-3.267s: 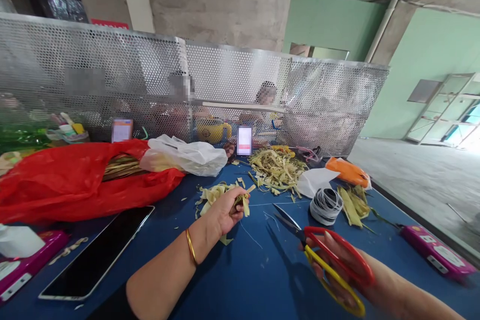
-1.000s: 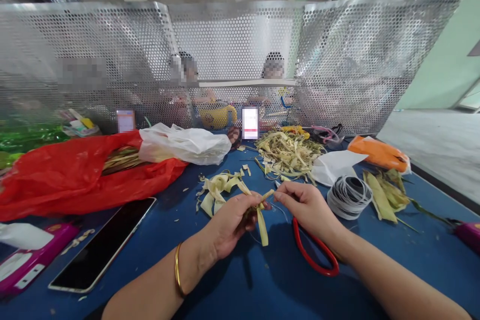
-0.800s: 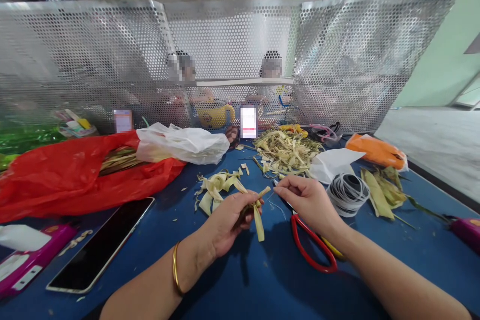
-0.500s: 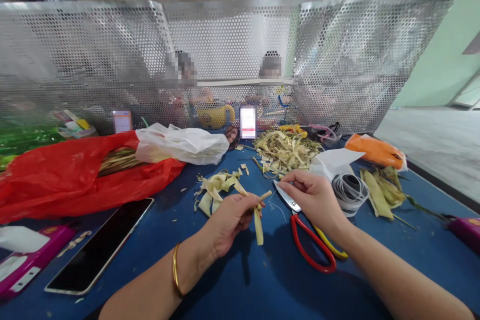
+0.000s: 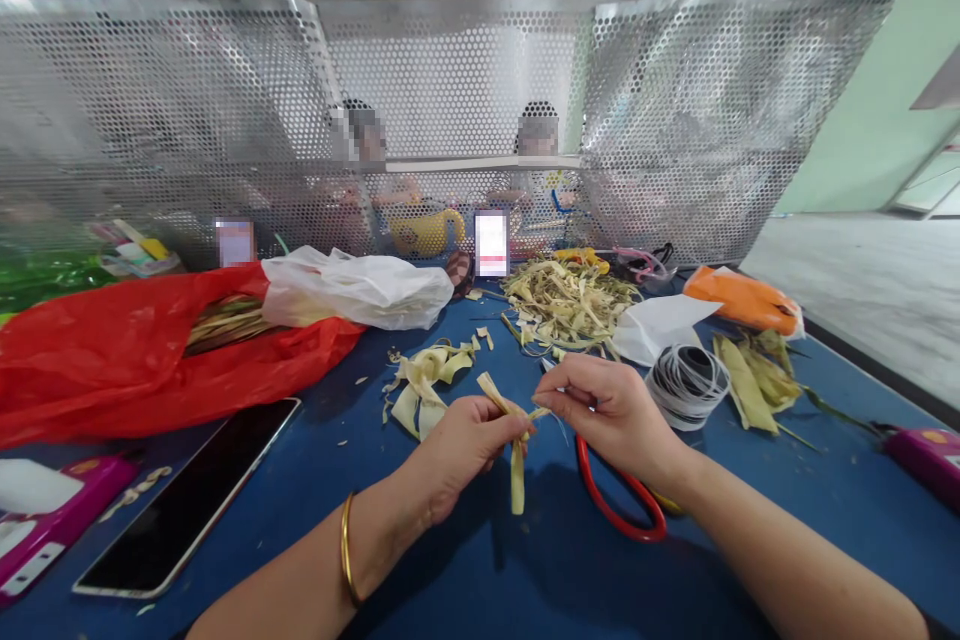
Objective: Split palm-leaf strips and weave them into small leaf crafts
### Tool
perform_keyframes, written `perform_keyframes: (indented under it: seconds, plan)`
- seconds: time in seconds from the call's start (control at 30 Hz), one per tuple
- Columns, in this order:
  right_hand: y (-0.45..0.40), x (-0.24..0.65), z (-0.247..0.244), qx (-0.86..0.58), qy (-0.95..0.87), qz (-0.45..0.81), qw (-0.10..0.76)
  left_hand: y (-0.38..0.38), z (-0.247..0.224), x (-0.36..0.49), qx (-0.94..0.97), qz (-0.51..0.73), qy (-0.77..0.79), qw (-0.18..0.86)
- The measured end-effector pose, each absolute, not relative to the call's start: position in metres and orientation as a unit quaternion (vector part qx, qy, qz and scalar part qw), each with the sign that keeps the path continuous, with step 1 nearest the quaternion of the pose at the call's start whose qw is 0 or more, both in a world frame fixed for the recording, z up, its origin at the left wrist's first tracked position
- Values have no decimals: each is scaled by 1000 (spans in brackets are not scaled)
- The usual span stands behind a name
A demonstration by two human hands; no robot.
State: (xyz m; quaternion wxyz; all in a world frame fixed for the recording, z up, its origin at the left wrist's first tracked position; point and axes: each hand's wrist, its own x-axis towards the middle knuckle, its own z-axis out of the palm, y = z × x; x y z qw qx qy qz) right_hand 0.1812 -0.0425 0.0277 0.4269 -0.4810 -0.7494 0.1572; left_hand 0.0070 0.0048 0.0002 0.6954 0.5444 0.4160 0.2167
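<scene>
Pinched between thumb and fingers of my left hand [image 5: 476, 435] is a folded pale yellow-green corn husk strip [image 5: 517, 475], with one end hanging down and others sticking out above. My right hand [image 5: 600, 405] is closed in a pinch right beside the husk's right end. A fine pale thread [image 5: 560, 427] shows under its fingertips and seems to be held there. Below my right hand lie scissors with a red handle [image 5: 615, 510]; their blades and yellow handle are mostly covered. Loose husk pieces [image 5: 427, 375] lie beyond my left hand.
A coil of white thread [image 5: 686, 390] and husk leaves [image 5: 746, 385] lie right. Behind are a heap of husk scraps [image 5: 566, 295], a red bag [image 5: 97, 350], a white bag [image 5: 360, 290] and a perforated metal screen [image 5: 457, 60]. A phone [image 5: 187, 500] lies left.
My right hand has moved slightly left and down to the husk's end, now covering the scissors' blades. The husk in my left hand has turned a little. The view has shifted slightly.
</scene>
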Motion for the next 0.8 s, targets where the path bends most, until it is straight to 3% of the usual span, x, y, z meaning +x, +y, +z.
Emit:
perform_keyframes:
  seconds: [0.3,0.53,0.8]
  plan:
    - [-40,179,22,-502,-727,168,438,-4,2,7,616,165,340,692]
    - [-26,180,-3,-587,-627,287,425,-7,0,2,665,165,279,673]
    - [-29,168,-22,-600,-605,356,385,5,5,0,747,348,396,405]
